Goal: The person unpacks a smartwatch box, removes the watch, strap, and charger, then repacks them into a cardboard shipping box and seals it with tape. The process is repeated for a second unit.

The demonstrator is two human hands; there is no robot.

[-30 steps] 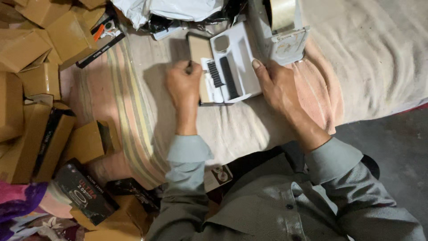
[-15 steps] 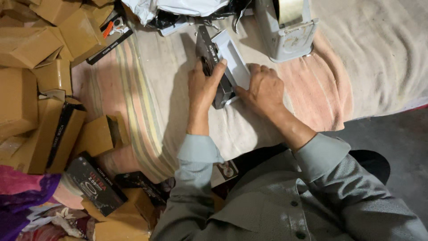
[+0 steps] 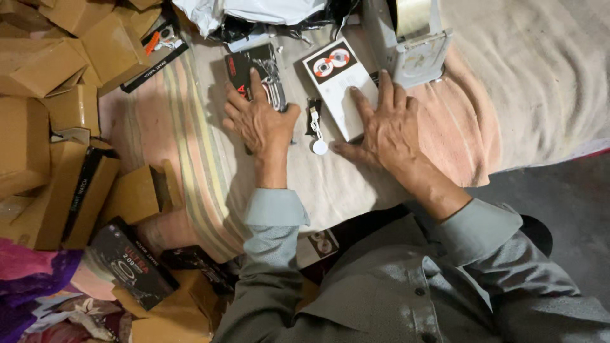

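Both hands are now lying apart, flat and grasping nothing: left hand is pressing the black box, right hand the white box. Between them, nearer the left, a small charger cable is lying lengthwise away from the person.

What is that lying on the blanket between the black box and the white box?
In the head view, a small dark cable piece with a round white disc lies between the black printed box and the white rectangular box.
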